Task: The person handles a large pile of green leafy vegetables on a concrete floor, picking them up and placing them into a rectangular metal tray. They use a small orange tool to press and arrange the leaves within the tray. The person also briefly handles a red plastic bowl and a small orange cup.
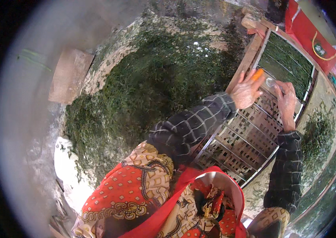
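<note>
My left hand, with an orange cover on one finger, is over the left side of a long metal-edged rack. Its fingers are apart and nothing shows in them. Across the rack, the fingertips of my right hand pinch a small translucent piece, too blurred to name further. Dark green leafy bits cover the rack's far part between thin crossbars. The near part shows a bare brown lattice of small square holes.
A large heap of green leafy bits spreads on the left, a brown board beyond it. A wooden beam edges the rack. More leafy bits lie right. A red bag stands far right. Red cloth covers my lap.
</note>
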The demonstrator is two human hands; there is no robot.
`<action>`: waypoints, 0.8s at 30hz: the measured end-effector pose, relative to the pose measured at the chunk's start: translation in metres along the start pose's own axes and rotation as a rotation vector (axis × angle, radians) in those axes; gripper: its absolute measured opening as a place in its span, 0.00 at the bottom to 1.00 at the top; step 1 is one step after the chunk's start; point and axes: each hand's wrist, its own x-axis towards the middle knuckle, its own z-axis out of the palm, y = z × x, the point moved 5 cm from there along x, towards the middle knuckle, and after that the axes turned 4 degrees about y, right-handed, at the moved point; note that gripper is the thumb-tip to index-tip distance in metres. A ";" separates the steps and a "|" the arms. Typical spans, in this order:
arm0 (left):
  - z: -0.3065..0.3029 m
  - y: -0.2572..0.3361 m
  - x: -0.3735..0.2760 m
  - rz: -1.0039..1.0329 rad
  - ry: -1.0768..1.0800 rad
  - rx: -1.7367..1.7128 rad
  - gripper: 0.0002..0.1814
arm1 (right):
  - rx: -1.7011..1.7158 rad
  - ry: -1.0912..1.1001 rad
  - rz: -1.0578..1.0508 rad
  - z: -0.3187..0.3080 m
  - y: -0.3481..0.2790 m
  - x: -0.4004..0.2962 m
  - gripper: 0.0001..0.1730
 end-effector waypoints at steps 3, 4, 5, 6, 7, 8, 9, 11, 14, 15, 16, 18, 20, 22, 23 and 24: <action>-0.073 -0.014 -0.047 -0.234 0.074 0.344 0.37 | -0.001 0.218 -0.093 -0.027 -0.009 -0.019 0.17; -0.108 -0.022 -0.070 -0.302 0.099 0.447 0.38 | 0.007 0.233 -0.004 -0.034 -0.007 -0.030 0.18; -0.144 -0.032 -0.097 -0.403 0.096 0.552 0.39 | 0.013 0.260 -0.010 -0.043 -0.010 -0.041 0.19; -0.186 -0.050 -0.120 -0.467 0.085 0.610 0.40 | 0.213 0.260 0.070 -0.047 -0.008 -0.051 0.19; -0.224 -0.065 -0.142 -0.511 0.118 0.876 0.41 | 0.294 0.226 0.147 -0.047 -0.008 -0.057 0.19; -0.255 -0.084 -0.168 -0.638 0.049 1.000 0.42 | 0.370 0.201 0.221 -0.044 -0.009 -0.064 0.18; -0.281 -0.101 -0.190 -0.728 0.002 1.156 0.43 | 0.441 0.178 0.377 -0.039 -0.007 -0.070 0.18; -0.301 -0.138 -0.215 -0.841 -0.215 1.036 0.42 | 0.388 0.155 0.283 -0.026 -0.029 -0.070 0.14; -0.293 -0.157 -0.214 -0.754 -0.300 0.854 0.28 | 0.348 0.034 0.069 -0.005 -0.073 -0.066 0.13; -0.292 -0.157 -0.212 -0.793 -0.272 0.825 0.25 | 0.406 0.024 0.006 -0.003 -0.088 -0.066 0.12; -0.291 -0.153 -0.208 -0.782 -0.235 0.731 0.23 | 0.444 0.012 -0.021 -0.003 -0.097 -0.066 0.11; -0.304 -0.140 -0.199 -0.811 -0.100 0.582 0.22 | 0.410 0.026 0.030 -0.009 -0.106 -0.065 0.10; -0.333 -0.117 -0.182 -0.634 0.063 0.381 0.22 | 0.622 0.018 0.116 -0.013 -0.108 -0.063 0.08; -0.367 -0.095 -0.160 -0.502 0.189 0.342 0.21 | 0.648 -0.001 0.115 -0.018 -0.108 -0.060 0.10; -0.384 -0.084 -0.143 -0.437 0.215 0.325 0.22 | 0.659 0.007 0.206 -0.018 -0.104 -0.058 0.10; -0.404 -0.074 -0.128 -0.456 0.262 0.326 0.22 | 0.656 0.069 0.101 -0.023 -0.108 -0.056 0.08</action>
